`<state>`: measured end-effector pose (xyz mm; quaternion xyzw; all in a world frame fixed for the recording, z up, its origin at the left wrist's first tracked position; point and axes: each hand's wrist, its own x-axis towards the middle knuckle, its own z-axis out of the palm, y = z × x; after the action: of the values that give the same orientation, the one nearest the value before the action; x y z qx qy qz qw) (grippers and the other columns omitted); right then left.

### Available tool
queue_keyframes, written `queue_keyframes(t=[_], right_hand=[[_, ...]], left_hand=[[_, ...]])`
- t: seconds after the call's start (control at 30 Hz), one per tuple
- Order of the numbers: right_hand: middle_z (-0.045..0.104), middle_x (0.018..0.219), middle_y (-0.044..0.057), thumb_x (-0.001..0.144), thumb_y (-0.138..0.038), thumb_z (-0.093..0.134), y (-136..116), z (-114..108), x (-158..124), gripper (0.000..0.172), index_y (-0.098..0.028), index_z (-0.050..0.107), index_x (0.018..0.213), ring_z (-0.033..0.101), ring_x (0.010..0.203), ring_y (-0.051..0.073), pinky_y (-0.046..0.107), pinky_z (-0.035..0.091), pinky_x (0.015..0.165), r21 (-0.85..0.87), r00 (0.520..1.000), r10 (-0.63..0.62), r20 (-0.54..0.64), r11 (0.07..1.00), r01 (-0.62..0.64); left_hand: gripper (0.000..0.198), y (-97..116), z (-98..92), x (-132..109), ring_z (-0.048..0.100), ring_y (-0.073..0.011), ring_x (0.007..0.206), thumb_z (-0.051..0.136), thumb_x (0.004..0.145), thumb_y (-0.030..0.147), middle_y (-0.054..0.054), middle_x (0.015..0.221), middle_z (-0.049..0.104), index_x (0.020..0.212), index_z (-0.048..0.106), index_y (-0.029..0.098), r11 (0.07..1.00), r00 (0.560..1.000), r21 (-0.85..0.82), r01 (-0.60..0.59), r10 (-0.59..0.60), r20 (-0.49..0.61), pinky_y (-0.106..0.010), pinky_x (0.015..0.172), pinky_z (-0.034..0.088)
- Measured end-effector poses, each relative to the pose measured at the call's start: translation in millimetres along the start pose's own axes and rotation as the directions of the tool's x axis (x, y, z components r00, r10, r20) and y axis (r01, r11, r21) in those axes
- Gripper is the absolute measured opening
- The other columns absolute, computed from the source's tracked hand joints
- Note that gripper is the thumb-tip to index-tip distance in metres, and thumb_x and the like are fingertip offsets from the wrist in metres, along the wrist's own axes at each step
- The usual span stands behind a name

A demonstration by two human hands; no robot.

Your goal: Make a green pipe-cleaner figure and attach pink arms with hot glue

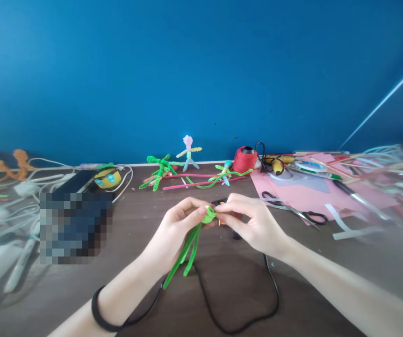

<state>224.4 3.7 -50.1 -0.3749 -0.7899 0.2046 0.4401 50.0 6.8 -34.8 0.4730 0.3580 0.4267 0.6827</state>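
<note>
Bright green pipe cleaners (209, 215) are wound into a small coil at the top, with long straight ends hanging down to the lower left. My left hand (185, 220) pinches the coil between thumb and fingers. From the other side, my right hand (248, 220) has its thumb and index finger closed on the coil's right edge. Behind the right hand lies a partly hidden dark object with an orange part (221, 219). Its kind cannot be made out. A black cord (238, 330) loops over the table below both hands.
Pipe-cleaner figures, one green (159, 171) and one pastel (188, 153), stand by the blue wall. Right of them is a red thread spool (245, 160). Black-handled scissors (294, 210) lie partly on pink paper (363, 196). White cables (8, 210) clutter the left.
</note>
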Motion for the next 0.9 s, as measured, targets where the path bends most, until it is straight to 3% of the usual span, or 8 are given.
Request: queue_keyframes(t=[0.2, 0.43, 0.77, 0.9], right_hand=[[0.052, 0.064, 0.001, 0.082, -0.020, 0.053, -1.5, 1.6, -1.2, 0.010, -0.016, 0.062, 0.080, 0.048, 0.056, 0.010, 0.023, 0.039, 0.052, -0.021, 1.000, 0.003, -0.009, 1.000, -0.004], [0.051, 0.063, 0.001, 0.084, -0.018, 0.049, -3.2, 0.6, 0.7, 0.014, -0.017, 0.062, 0.078, 0.047, 0.057, 0.010, 0.024, 0.038, 0.053, -0.028, 0.998, -0.063, 0.001, 0.998, 0.063], [0.050, 0.064, 0.001, 0.083, -0.016, 0.049, -3.0, -0.6, 0.6, 0.013, -0.017, 0.062, 0.081, 0.047, 0.058, 0.011, 0.024, 0.038, 0.054, -0.018, 0.998, -0.060, 0.029, 0.998, 0.061], [0.051, 0.065, 0.001, 0.083, -0.016, 0.049, -4.1, -1.8, 1.2, 0.012, -0.017, 0.060, 0.080, 0.048, 0.059, 0.011, 0.024, 0.039, 0.053, -0.002, 0.999, -0.047, 0.024, 0.999, 0.047]], left_hand=[[0.004, 2.4, 1.6, -0.5, 0.054, -0.0108, 0.065, 0.059, 0.075, 0.019, -0.001, 0.067, 0.060, 0.072, 0.060, 0.015, 0.993, 0.999, -0.104, 0.051, -0.052, -0.003, -0.021, 0.063, 0.040], [0.014, 3.5, 1.1, 0.3, 0.050, -0.0105, 0.060, 0.054, 0.079, 0.025, -0.002, 0.065, 0.059, 0.073, 0.061, 0.014, 0.983, 0.994, -0.150, 0.103, -0.105, -0.005, -0.021, 0.056, 0.038], [0.009, 5.8, -0.2, 0.0, 0.050, -0.0087, 0.058, 0.060, 0.075, 0.022, 0.000, 0.062, 0.058, 0.069, 0.060, 0.015, 0.977, 0.989, -0.155, 0.145, -0.142, 0.031, -0.020, 0.055, 0.037], [0.011, 5.9, -2.5, 0.5, 0.054, -0.0117, 0.066, 0.055, 0.077, 0.021, -0.002, 0.069, 0.063, 0.073, 0.064, 0.015, 0.980, 0.993, -0.172, 0.103, -0.092, 0.068, -0.022, 0.063, 0.039]])
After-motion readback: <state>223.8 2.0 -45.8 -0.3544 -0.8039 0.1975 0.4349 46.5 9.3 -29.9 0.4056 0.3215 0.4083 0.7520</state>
